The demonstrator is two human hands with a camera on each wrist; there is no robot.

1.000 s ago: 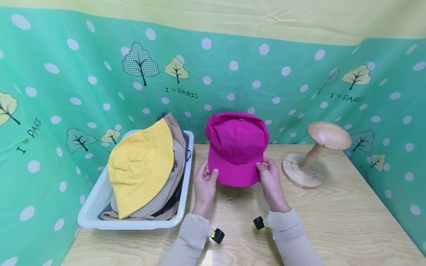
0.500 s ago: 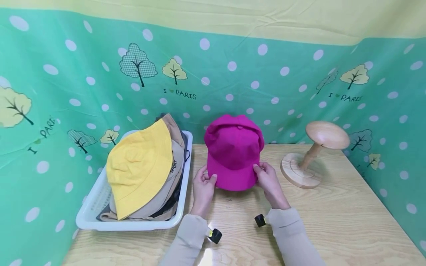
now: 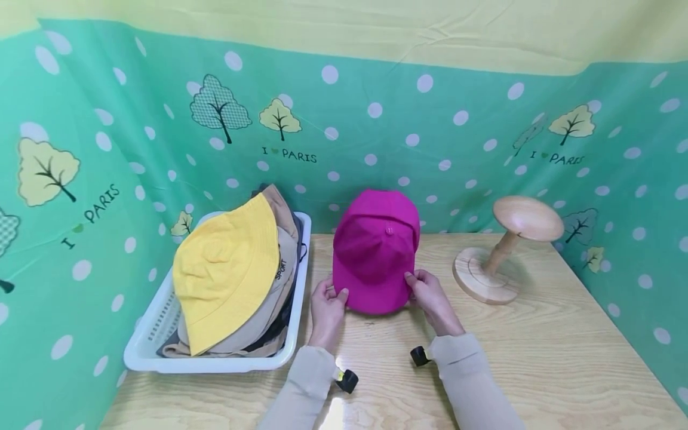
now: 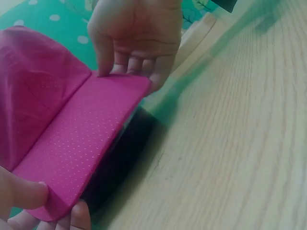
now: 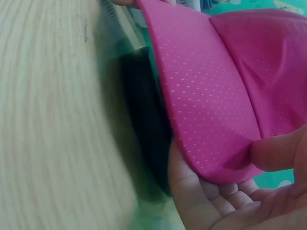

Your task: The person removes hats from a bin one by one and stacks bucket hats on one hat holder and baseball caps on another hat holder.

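A magenta baseball cap is held over the back middle of the table, its brim toward the person. My left hand pinches the brim's left corner, thumb on top and fingers beneath. At the opposite corner, my right hand pinches the brim the same way. Fine pale dots cover the brim in the right wrist view. Below the brim in the left wrist view is a dark shape, too blurred to identify. Whether the cap's back touches the table cannot be seen.
On the left, a white basket holds a stack of hats with a yellow bucket hat on top. A wooden hat stand with a rounded top is at the back right. Patterned green cloth hangs behind and at both sides.
The cap has shifted slightly left and toward the person, and its crown has tipped forward so the top button shows more. Both hands keep their pinch on the brim.
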